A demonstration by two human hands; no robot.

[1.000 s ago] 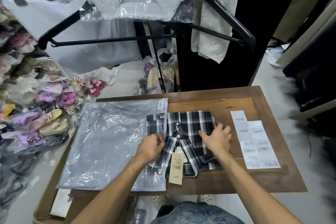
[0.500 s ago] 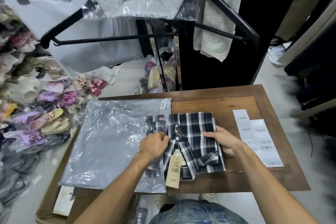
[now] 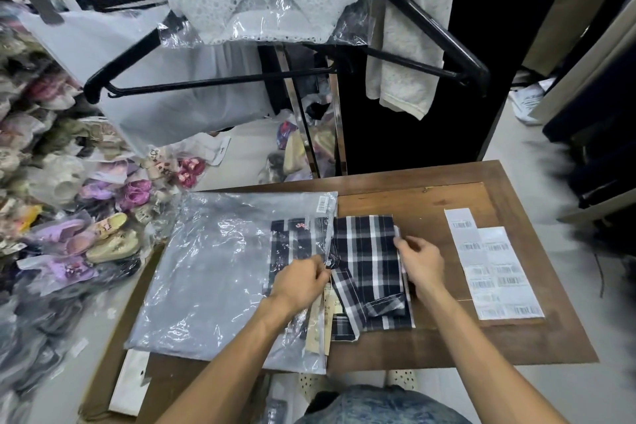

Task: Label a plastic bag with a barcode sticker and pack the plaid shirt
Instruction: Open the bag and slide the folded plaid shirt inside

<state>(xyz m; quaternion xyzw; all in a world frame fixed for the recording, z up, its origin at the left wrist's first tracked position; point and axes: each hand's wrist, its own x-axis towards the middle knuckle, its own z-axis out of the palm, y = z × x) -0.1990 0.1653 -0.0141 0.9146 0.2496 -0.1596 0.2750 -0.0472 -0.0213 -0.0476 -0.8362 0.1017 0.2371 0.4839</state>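
The left hand (image 3: 303,280) is seen pinched on the open edge of the plastic bag (image 3: 220,268), at its right side. The right hand (image 3: 418,260) is closed on the right edge of the folded plaid shirt (image 3: 364,251). The shirt's left portion is seen inside the bag mouth; the remainder lies on the wooden table (image 3: 430,203). A barcode sticker (image 3: 322,204) is noted at the bag's far right corner. Label sheets (image 3: 495,268) lie just right of the shirt.
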